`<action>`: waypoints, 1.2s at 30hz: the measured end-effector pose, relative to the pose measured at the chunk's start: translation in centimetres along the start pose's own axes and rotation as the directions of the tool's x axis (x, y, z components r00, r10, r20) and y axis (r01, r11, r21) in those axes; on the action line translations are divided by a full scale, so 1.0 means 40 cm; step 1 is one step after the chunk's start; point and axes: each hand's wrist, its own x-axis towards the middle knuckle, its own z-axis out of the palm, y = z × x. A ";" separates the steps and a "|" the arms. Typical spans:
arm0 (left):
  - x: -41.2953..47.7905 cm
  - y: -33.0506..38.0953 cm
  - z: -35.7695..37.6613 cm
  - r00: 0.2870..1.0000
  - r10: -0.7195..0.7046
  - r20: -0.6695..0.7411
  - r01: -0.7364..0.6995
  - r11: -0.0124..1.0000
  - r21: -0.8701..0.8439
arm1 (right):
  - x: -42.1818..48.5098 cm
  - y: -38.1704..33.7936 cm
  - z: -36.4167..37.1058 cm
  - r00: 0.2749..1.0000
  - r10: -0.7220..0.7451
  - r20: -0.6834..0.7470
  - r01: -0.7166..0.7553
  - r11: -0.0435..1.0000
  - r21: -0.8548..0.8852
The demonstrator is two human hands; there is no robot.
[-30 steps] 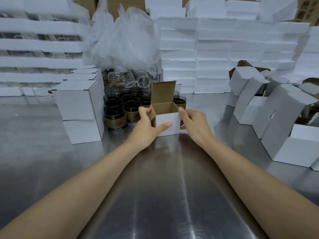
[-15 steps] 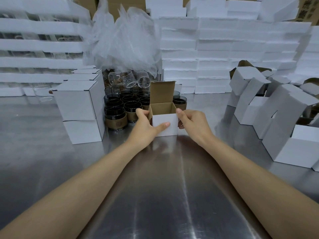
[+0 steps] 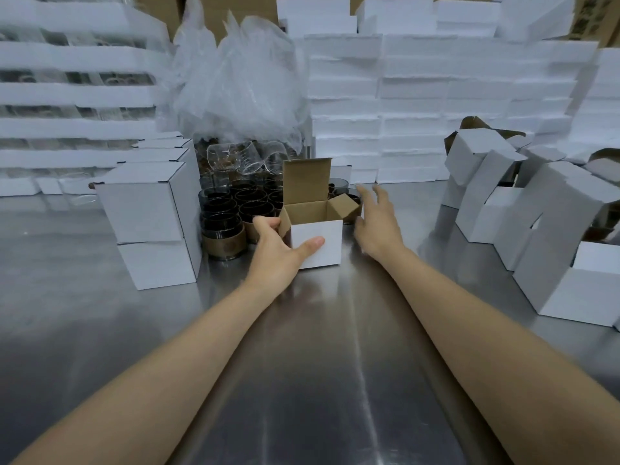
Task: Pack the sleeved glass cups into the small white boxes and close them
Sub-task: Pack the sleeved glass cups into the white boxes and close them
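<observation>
The small white box (image 3: 317, 241) stands upright on the table (image 3: 318, 364), mouth up, lid flap rising straight at its far edge; the left hand (image 3: 275, 253) clamps its left wall, thumb across the front. The right hand (image 3: 377, 223), on the right wall half a second ago, has let go and hangs with fingers spread beside the right flap. Sleeved cups (image 3: 223, 241) and closed boxes (image 3: 147, 209) crowd left of the left hand, unpacked boxes (image 3: 553, 236) stand right of the right hand, and open room lies under the forearms.
</observation>
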 end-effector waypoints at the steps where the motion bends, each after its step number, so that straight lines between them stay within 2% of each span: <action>1: 0.000 -0.001 -0.001 1.000 0.004 0.000 -0.004 1.000 0.004 | 0.009 0.001 0.005 1.000 -0.001 0.027 0.002 0.999 -0.040; 3: 0.000 0.000 -0.003 1.000 0.005 0.000 -0.005 1.000 0.009 | 0.020 0.006 0.012 0.999 0.003 0.048 -0.002 1.000 -0.016; 6: -0.002 0.005 -0.006 1.000 0.023 -0.006 -0.023 0.999 0.047 | 0.011 0.010 0.010 1.000 -0.010 -0.024 0.012 0.993 0.115; 13: -0.008 0.011 -0.004 0.996 0.086 -0.015 -0.084 0.987 0.137 | -0.063 -0.002 -0.026 0.987 0.128 -0.098 -0.093 0.949 0.302; 15: -0.006 0.011 -0.003 0.994 0.104 -0.035 -0.096 0.979 0.178 | -0.097 -0.009 -0.037 0.974 0.163 -0.158 -0.092 0.919 0.383; 19: -0.018 0.020 0.003 0.980 0.179 -0.082 -0.142 0.931 0.338 | -0.160 -0.048 -0.058 0.902 0.214 -0.376 0.054 0.806 0.589; 21: -0.037 0.033 0.009 0.938 0.326 -0.114 -0.229 0.833 0.503 | -0.178 -0.079 -0.072 0.869 0.159 -0.468 0.177 0.784 0.595; 23: -0.057 0.046 0.016 0.868 0.490 -0.082 -0.353 0.724 0.593 | -0.191 -0.108 -0.082 0.863 0.058 -0.502 0.277 0.776 0.566; 26: -0.076 0.060 0.024 0.751 0.660 0.036 -0.569 0.617 0.544 | -0.210 -0.137 -0.084 0.854 -0.094 -0.513 0.386 0.774 0.501; 28: -0.079 0.063 0.025 0.702 0.710 0.060 -0.639 0.590 0.493 | -0.219 -0.146 -0.077 0.849 -0.145 -0.508 0.423 0.763 0.489; 32: -0.078 0.063 0.015 0.758 0.652 0.027 -0.616 0.702 0.358 | -0.218 -0.149 -0.067 0.889 -0.215 -0.403 0.397 0.802 0.447; 34: -0.076 0.065 0.011 0.792 0.609 0.046 -0.585 0.735 0.343 | -0.212 -0.142 -0.064 0.910 -0.244 -0.337 0.378 0.820 0.429; 36: -0.072 0.065 0.012 0.813 0.580 0.051 -0.558 0.753 0.348 | -0.205 -0.134 -0.064 0.932 -0.233 -0.279 0.346 0.804 0.484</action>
